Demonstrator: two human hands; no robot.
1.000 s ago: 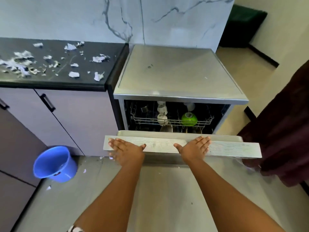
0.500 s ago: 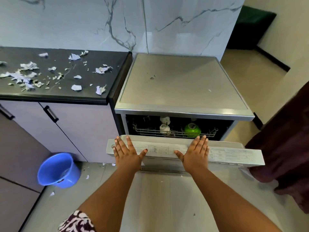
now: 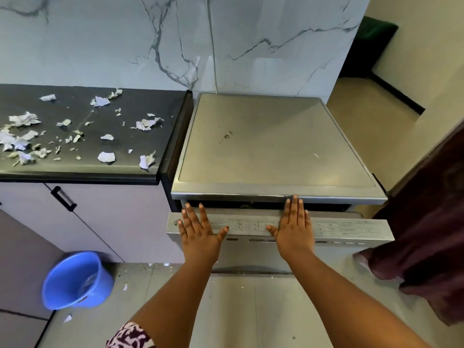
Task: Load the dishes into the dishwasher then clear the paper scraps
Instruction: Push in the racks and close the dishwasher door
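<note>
Dishwasher door: ajar by a thin dark gap. I judge it stiff, hinged and weighty, best pushed flat and high up.
Left hand: pressed flat on the control strip, fingers straight and spread.
Right hand: likewise flat, fingers straight and closer together.
Paper scraps: strewn on the black counter left of the machine. Light and flimsy, so I'd sweep them rather than pinch.
Writing: the strip's print is too small for me to read, and I see no brand.

Round blue plastic bucket on grey tiled floor beside lilac cabinet; black bar handle on cabinet door; maroon cloth far right.
</note>
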